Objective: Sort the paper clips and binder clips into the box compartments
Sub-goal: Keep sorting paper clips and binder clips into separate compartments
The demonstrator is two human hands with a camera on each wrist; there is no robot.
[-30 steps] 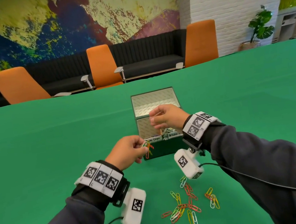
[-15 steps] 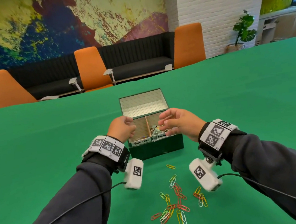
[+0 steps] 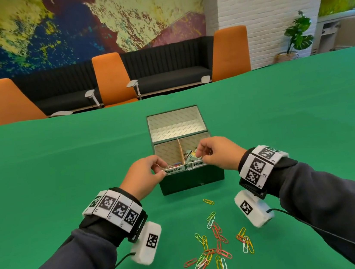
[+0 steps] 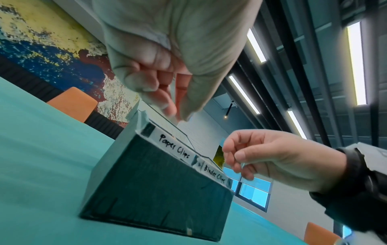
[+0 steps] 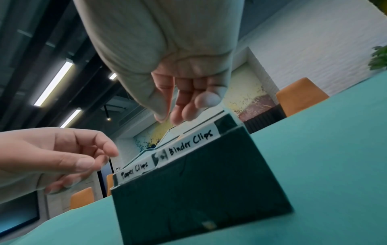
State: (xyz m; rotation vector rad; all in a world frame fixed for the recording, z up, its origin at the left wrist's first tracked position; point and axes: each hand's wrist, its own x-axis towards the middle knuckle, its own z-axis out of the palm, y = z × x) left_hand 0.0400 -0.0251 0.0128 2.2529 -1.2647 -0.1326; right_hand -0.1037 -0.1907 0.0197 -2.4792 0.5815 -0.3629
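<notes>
A dark green box (image 3: 191, 178) stands open on the green table, its front rim labelled "Paper Clips" on the left (image 4: 175, 148) and "Binder Clips" on the right (image 5: 190, 142). Coloured paper clips (image 3: 175, 164) lie in the left compartment and binder clips (image 3: 189, 155) in the right one. My left hand (image 3: 162, 169) hovers over the left compartment's front rim, its fingers loosely curled with nothing seen between them (image 4: 176, 114). Over the right compartment's front rim my right hand (image 3: 201, 156) is likewise loosely curled and holds nothing (image 5: 171, 117). Several loose paper clips (image 3: 216, 244) lie on the table in front of the box.
One yellow paper clip (image 3: 208, 201) lies apart, just in front of the box. The box lid (image 3: 176, 123) stands up behind the compartments. Orange chairs (image 3: 111, 79) and a dark bench line the far table edge. Green table cloth (image 3: 62, 160) stretches to both sides.
My left hand carried a bunch of paper clips from left of the box to over the paper clip compartment and no longer holds them. My right hand shifted right, over the binder clip side.
</notes>
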